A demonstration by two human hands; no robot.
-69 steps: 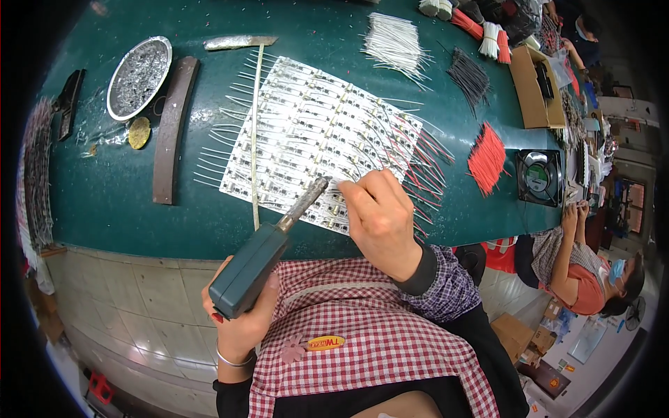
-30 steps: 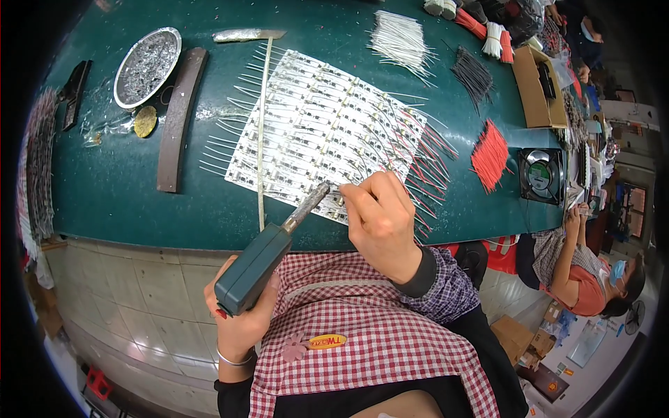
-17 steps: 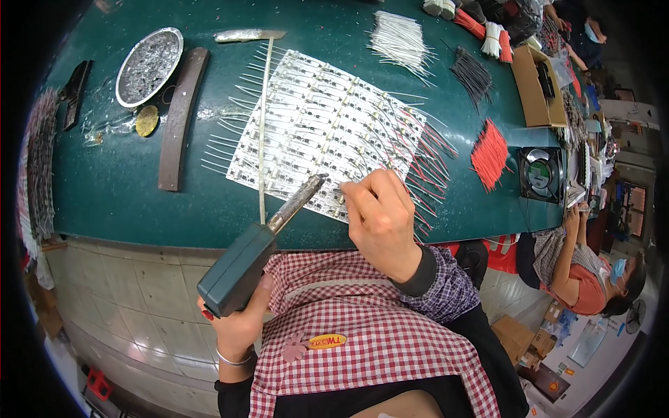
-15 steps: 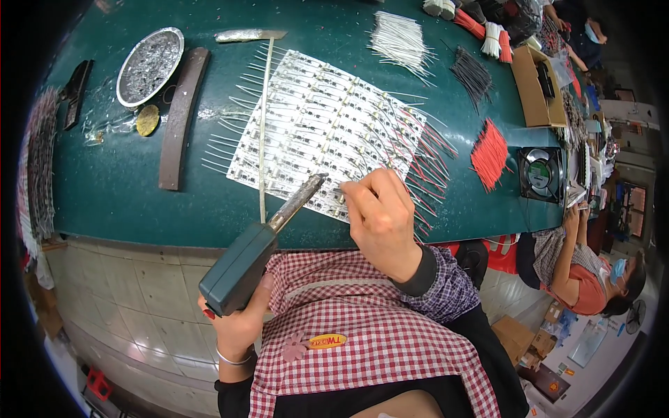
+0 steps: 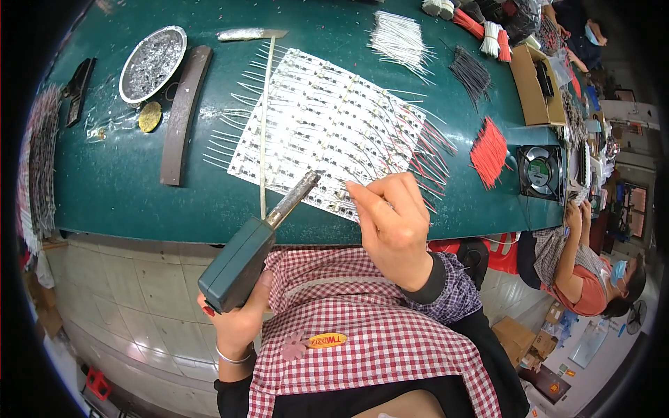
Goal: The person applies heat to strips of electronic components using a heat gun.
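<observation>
My left hand (image 5: 240, 317) is wrapped round the handle of a dark green soldering gun (image 5: 238, 263). Its metal barrel slants up over the lower edge of a white panel of circuit boards (image 5: 306, 118), the tip above the components. At the panel's lower right, my right hand (image 5: 398, 230) is closed in a pinch with thumb and index finger together. Whatever lies between those fingertips is too small to make out. White wires stick out from the panel's left side, and red, black and white ones from its right. A thin pale strip (image 5: 265, 125) lies across the left part.
White (image 5: 397, 40), black (image 5: 472, 75) and red wire piles (image 5: 490, 155) lie to the right, near a small fan (image 5: 539, 173) and a cardboard box (image 5: 521, 83). At left are a metal bowl (image 5: 128, 82), a brown bar (image 5: 182, 125) and a knife (image 5: 244, 34). A co-worker (image 5: 585, 275) sits at right.
My right hand has drawn back slightly to the right and toward me. The soldering gun's tip has shifted a little to the left over the panel.
</observation>
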